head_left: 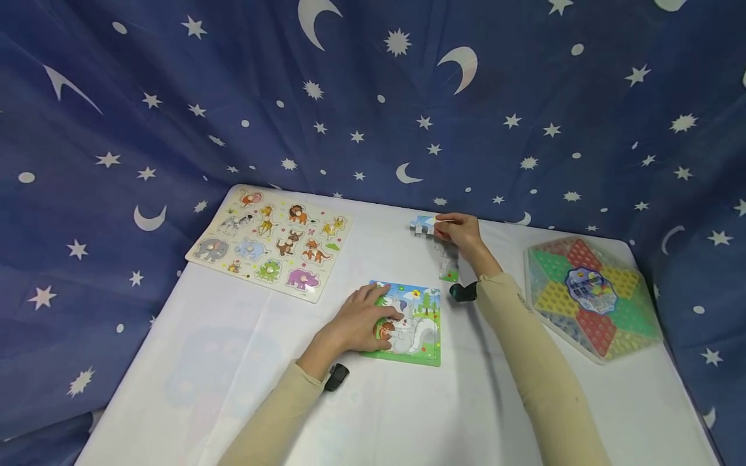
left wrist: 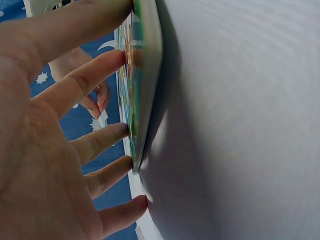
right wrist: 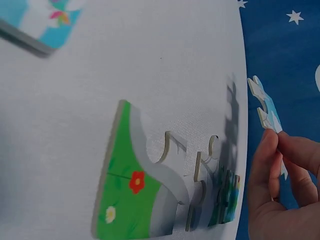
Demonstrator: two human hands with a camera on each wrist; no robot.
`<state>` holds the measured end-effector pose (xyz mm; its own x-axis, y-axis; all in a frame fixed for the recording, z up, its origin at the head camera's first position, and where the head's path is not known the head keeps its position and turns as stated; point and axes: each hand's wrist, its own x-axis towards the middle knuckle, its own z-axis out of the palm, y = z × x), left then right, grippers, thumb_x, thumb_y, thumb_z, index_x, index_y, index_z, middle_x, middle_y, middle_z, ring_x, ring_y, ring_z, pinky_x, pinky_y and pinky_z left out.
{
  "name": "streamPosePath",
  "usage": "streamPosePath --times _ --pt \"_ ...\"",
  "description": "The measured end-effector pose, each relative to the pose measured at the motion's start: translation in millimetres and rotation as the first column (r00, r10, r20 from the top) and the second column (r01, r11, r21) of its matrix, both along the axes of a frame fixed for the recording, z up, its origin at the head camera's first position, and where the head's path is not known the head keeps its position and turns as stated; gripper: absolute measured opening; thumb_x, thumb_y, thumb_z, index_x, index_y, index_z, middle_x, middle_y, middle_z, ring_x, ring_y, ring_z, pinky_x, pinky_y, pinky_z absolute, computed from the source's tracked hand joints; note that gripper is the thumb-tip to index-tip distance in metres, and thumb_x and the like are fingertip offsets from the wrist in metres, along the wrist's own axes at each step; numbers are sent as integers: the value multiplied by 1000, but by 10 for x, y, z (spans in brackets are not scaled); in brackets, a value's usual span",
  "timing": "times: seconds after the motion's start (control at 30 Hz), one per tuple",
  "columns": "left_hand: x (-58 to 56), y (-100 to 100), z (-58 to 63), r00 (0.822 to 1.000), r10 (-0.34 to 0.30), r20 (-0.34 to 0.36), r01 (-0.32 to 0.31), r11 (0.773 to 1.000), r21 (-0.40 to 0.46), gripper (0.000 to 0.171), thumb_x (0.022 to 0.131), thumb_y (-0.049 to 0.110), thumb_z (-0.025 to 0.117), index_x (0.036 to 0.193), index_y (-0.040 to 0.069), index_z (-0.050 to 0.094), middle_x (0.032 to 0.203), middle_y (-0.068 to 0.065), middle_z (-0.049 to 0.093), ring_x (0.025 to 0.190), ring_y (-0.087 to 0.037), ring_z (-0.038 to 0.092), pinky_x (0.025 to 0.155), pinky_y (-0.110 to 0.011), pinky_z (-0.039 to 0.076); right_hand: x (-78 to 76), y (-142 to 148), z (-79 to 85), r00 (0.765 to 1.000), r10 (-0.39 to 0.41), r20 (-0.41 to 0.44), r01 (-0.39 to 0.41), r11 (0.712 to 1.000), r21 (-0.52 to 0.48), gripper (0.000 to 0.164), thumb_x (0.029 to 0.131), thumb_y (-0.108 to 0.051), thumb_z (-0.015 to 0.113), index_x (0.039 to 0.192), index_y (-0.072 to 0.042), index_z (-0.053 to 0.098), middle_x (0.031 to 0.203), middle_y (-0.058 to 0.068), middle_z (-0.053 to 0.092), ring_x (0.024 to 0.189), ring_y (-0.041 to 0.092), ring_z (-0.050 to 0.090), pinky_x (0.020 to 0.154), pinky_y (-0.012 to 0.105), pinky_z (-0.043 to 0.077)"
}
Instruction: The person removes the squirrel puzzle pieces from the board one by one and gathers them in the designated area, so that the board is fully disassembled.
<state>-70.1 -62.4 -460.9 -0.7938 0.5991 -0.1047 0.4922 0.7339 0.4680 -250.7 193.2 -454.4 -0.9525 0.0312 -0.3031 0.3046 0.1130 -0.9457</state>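
A square squirrel jigsaw puzzle (head_left: 416, 333) lies on the white table, its blue sky toward the far side. My left hand (head_left: 364, 320) rests on its left part with the fingers spread and fairly straight; in the left wrist view some fingertips touch the puzzle's printed face (left wrist: 131, 85). Farther off to the right, my right hand (head_left: 460, 234) pinches a blue-and-white jigsaw piece (right wrist: 268, 107) between thumb and fingers, raised above the table. Below that hand lie loose pieces, among them a green-and-grey jigsaw piece (right wrist: 137, 182) with a red flower and a whitish knobbed piece (right wrist: 200, 187).
An animal peg puzzle board (head_left: 274, 239) lies at the back left. On the right is a hexagonal clear case (head_left: 591, 298) with coloured sections. A blue curtain (head_left: 373, 97) with moons and stars hangs behind the table (head_left: 245, 375).
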Motion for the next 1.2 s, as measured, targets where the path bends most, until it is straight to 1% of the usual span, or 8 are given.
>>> streamPosePath --times 0.13,0.23,0.4,0.5,0.67,0.93,1.07,1.2 --pt "13 0 -6 1000 -5 -3 5 1000 5 50 77 39 81 124 29 68 158 -14 30 145 -38 22 113 -56 25 -38 -23 -43 999 -29 19 29 999 32 29 93 0 64 122 6 65 81 0 68 70 8 68 71 22 57" --pt "19 -3 -5 1000 -4 -9 4 1000 2 50 77 39 82 124 28 68 157 -14 30 145 -38 23 113 -56 25 -64 -30 -65 999 -41 20 40 997 66 29 93 1 64 121 7 65 83 3 68 69 8 67 70 21 57" --pt "9 -17 3 1000 -5 -21 5 1000 11 50 76 38 83 123 28 69 156 -15 32 144 -39 23 112 -56 27 -95 -34 -56 1000 -19 -24 23 981 192 24 91 1 66 114 8 67 87 9 67 68 11 66 69 25 57" --pt "2 -27 -1 1000 -6 -27 6 1000 11 50 76 38 83 123 28 69 156 -15 33 144 -39 24 112 -57 27 -85 -32 -52 997 24 -80 1 954 301 21 90 0 67 109 9 68 86 11 67 65 11 65 65 25 57" --pt "10 -34 -14 1000 -1 -21 1 1000 10 49 76 38 83 122 29 70 156 -14 32 144 -39 24 112 -56 27 -69 -28 -60 984 95 -150 -11 876 481 18 88 -2 68 102 9 70 87 19 70 59 12 62 55 22 50" --pt "24 -24 -18 1000 8 -10 -7 1000 8 47 76 39 82 121 30 69 157 -13 32 145 -37 23 113 -56 26 -78 -47 -69 982 137 -128 -24 769 638 18 89 -9 67 102 2 71 97 20 69 82 29 62 66 32 47" --pt "20 -22 -16 1000 5 -6 -5 1000 0 48 77 39 82 122 30 69 158 -12 31 145 -37 23 113 -56 26 -82 -50 -65 985 135 -107 -34 760 649 18 90 -10 66 102 2 71 97 20 69 84 30 62 69 35 46" --pt "13 -28 -21 1000 3 -9 -3 1000 -8 49 77 40 82 123 30 69 158 -12 31 145 -37 22 113 -57 26 -85 -55 -63 985 135 -109 -36 774 632 17 91 -10 65 102 2 71 97 20 69 78 24 61 66 30 45"
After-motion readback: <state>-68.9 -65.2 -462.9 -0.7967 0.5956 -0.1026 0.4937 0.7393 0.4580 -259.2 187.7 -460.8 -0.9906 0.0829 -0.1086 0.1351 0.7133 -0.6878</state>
